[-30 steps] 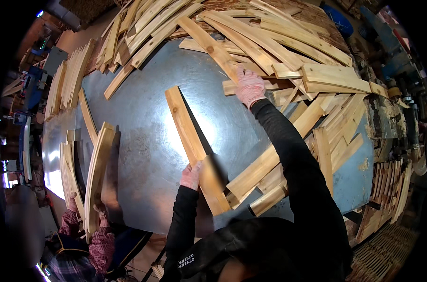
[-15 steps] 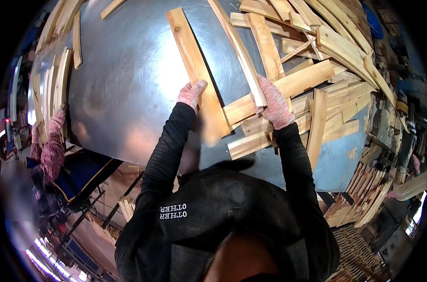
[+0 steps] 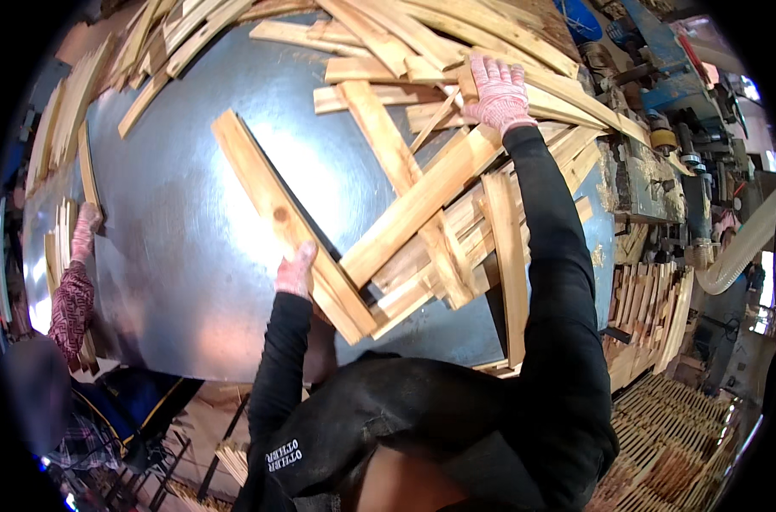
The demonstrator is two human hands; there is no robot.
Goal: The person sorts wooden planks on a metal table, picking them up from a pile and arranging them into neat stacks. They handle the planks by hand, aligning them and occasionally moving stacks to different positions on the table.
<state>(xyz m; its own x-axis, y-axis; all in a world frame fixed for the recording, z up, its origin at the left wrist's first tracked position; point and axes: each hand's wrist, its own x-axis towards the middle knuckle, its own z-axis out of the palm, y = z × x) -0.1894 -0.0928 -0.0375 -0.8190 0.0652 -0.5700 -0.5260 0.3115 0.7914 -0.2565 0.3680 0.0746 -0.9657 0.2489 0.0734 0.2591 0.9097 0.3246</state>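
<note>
My left hand (image 3: 296, 271), in a pink-and-white knitted glove, grips the edge of a flat wooden board (image 3: 277, 209) near its lower end. The thumb lies on top of the board, which slants over the metal table and has a dark knot. My right hand (image 3: 500, 94), gloved alike, is stretched out to the far right over the pile of boards. Its fingers are bent over the end of a wooden piece (image 3: 467, 84), mostly hidden by the hand. Below it, a wide board (image 3: 430, 205) lies slanting across several others.
The shiny metal table (image 3: 166, 213) bears loose boards (image 3: 371, 34) along its far side. At the left edge a co-worker's gloved hand (image 3: 87, 220) touches a narrow slat. Machinery (image 3: 661, 145) with a pale hose (image 3: 742, 247) stands at right, beside stacked wood (image 3: 648, 299).
My right hand has moved away to the far right and no longer holds the long slat. My left hand keeps its board. The view has shifted, and the co-worker's hand has moved to another slat.
</note>
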